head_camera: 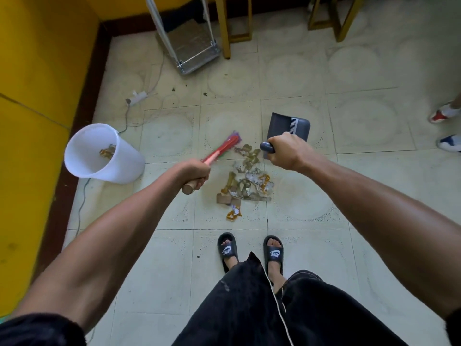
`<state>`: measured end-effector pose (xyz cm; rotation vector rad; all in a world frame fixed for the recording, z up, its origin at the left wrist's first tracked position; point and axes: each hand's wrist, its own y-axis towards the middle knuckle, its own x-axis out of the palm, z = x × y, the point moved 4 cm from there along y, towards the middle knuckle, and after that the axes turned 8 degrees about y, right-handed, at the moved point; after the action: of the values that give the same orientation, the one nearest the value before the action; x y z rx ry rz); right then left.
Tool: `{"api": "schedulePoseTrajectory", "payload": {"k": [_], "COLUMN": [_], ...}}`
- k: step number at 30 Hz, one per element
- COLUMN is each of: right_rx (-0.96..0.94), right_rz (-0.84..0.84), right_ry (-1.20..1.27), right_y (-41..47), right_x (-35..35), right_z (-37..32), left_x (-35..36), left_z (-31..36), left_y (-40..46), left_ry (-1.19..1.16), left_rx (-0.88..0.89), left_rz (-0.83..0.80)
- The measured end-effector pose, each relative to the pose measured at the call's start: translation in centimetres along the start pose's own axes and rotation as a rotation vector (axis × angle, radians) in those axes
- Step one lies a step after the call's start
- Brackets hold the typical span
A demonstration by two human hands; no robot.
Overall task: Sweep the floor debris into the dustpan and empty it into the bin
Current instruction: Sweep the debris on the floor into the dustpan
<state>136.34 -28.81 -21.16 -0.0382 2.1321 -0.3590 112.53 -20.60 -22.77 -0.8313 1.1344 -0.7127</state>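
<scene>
My left hand [195, 174] grips the wooden end of a red-handled broom [224, 147]; its purple and red head hangs just beyond the debris. My right hand [284, 151] grips the grey handle of the dark grey dustpan [287, 126], which sits past the far right side of the pile. The debris [245, 181] is a heap of torn cardboard, clear plastic and yellow scraps on the tiled floor between the two hands and in front of my feet. A white bin [99, 153] stands to the left by the wall, with a few scraps inside.
A yellow wall with a dark skirting runs along the left. A white power strip [136, 97] and its cable lie beyond the bin. A metal trolley [197, 46] and yellow furniture legs [223, 28] stand at the back. Another person's shoes [446, 113] are at the right edge.
</scene>
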Motion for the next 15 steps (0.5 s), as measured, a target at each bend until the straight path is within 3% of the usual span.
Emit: {"api": "schedulePoseTrajectory", "payload": {"k": [7, 15], "right_rx": [0.13, 0.331], "right_rz": [0.023, 0.021], "right_ry": [0.072, 0.098], "right_y": [-2.4, -5.4], "right_x": [0.3, 2.8], "right_z": [2.7, 4.9], "left_x": [-0.2, 1.6], "left_z": [2.6, 3.8], "left_y": [2.9, 8.0], "left_ry": [0.275, 0.359], "left_rx": [0.062, 0.077], "left_rz": [0.188, 0.155]}}
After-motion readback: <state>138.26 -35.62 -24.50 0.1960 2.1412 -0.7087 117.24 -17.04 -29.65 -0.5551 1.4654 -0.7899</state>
